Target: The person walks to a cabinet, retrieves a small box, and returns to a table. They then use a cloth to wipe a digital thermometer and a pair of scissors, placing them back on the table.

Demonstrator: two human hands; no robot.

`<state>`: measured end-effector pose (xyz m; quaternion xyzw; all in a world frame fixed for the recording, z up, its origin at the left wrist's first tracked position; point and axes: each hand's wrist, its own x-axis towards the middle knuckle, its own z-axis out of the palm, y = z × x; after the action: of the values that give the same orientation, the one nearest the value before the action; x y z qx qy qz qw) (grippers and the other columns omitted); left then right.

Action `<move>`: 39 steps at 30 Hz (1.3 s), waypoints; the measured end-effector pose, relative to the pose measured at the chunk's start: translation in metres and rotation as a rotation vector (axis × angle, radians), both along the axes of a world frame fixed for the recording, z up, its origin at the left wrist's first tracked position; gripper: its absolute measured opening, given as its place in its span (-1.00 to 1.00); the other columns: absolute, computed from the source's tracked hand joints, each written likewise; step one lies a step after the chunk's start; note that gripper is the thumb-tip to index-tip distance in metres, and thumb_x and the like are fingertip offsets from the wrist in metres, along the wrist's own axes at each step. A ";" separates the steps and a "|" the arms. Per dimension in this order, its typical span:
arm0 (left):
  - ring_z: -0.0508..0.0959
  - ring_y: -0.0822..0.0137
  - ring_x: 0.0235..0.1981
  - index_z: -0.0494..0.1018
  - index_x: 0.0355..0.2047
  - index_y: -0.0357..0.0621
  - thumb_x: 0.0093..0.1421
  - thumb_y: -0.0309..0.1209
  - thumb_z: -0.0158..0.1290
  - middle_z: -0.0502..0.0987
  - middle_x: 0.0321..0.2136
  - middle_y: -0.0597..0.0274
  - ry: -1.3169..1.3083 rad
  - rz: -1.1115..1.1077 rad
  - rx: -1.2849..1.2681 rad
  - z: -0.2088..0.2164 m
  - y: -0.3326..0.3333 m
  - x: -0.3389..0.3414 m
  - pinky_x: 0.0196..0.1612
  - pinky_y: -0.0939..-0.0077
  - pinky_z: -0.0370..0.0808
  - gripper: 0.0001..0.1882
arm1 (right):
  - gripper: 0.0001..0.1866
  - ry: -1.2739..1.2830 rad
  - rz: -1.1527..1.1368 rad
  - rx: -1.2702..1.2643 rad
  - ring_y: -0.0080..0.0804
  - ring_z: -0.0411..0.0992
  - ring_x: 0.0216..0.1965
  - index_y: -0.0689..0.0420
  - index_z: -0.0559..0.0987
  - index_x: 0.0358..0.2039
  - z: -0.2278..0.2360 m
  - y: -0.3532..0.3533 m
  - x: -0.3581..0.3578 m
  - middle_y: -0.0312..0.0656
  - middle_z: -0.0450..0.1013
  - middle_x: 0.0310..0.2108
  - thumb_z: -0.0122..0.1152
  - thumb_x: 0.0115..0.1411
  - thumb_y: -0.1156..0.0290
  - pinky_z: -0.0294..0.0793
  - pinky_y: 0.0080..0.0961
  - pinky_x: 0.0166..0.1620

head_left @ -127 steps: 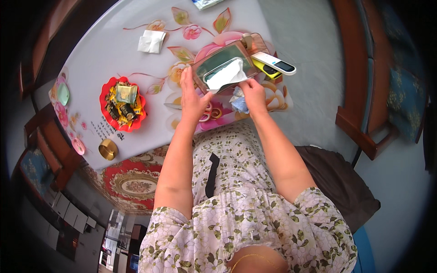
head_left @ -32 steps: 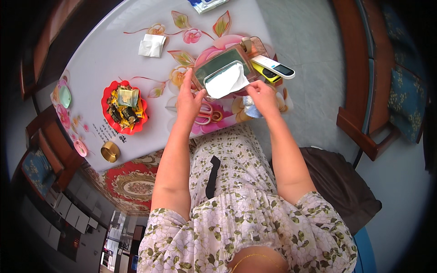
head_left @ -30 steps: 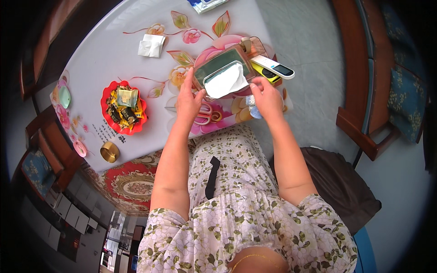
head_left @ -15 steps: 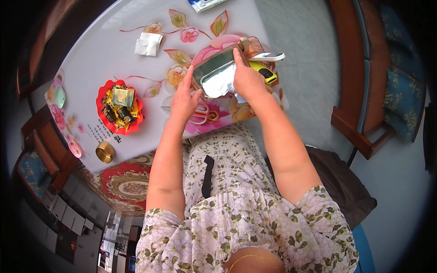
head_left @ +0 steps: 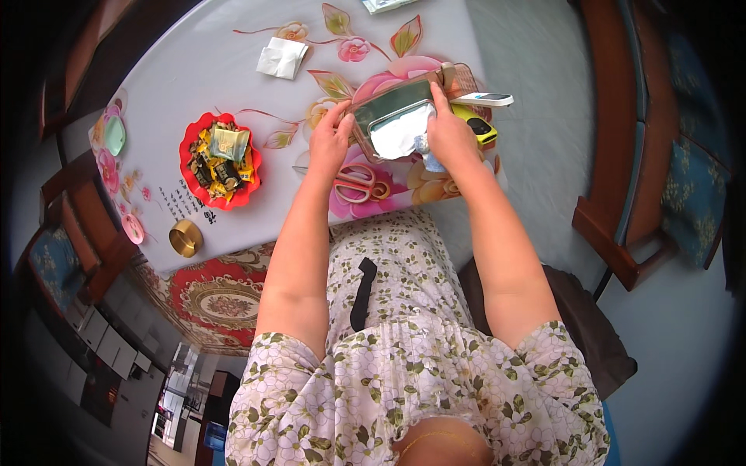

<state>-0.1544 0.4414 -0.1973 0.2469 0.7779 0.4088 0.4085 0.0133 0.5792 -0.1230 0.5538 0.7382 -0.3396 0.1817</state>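
A tissue box with a dark green top and see-through brownish sides is between my two hands near the table's right edge. White tissue fills its oval opening. My left hand has its fingers on the box's left end. My right hand grips the right part, its fingers beside the tissue and a small blue-and-white piece. A white remote sticks out past the box's right side, above a yellow-and-black object. Scissors with pink handles lie just below the box.
On the flowered tablecloth are a red scalloped bowl of wrapped snacks, a gold cup and folded white tissue. A green dish and a pink one lie at the left. Wooden seats with blue cushions flank the table.
The whole view has shifted, with the table appearing farther up and right. My left hand has moved slightly along the box's end, uncovering more of the scissors. Both hands stay on the box.
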 end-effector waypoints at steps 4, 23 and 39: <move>0.40 0.54 -0.49 0.47 -0.02 0.05 0.17 -0.31 0.07 0.44 -0.51 0.38 -0.211 0.115 -0.027 0.001 0.003 0.003 -0.37 0.60 0.42 -0.66 | -0.31 0.029 -0.003 0.024 0.06 0.47 -0.33 -0.18 -0.03 0.31 -0.009 -0.006 0.007 0.12 0.50 -0.40 -0.17 0.15 0.40 0.40 -0.11 -0.23; 0.47 0.04 -0.17 0.57 -0.21 0.15 0.07 -0.07 0.09 0.51 -0.27 0.06 0.473 -0.403 -0.015 0.022 0.130 0.039 -0.15 0.19 0.44 -0.69 | -0.69 0.619 -0.708 -0.102 -0.13 0.40 -0.43 0.20 0.49 -0.27 -0.054 -0.072 0.080 -0.03 0.45 -0.49 -0.02 0.23 0.20 0.38 -0.39 -0.30; 0.56 0.23 -0.34 0.57 -0.22 -0.03 0.06 -0.24 0.15 0.56 -0.36 0.08 0.251 -0.402 -0.041 0.011 0.133 0.037 -0.24 0.40 0.46 -0.72 | -0.44 0.431 -0.756 -0.082 0.12 0.42 -0.21 0.30 0.53 -0.34 -0.080 -0.032 0.054 0.13 0.49 -0.33 -0.06 0.17 -0.06 0.36 -0.20 -0.12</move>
<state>-0.1176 0.5746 -0.1864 0.4373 0.7658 0.2696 0.3868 0.0676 0.5470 -0.2033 0.6939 0.4904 -0.5192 -0.0919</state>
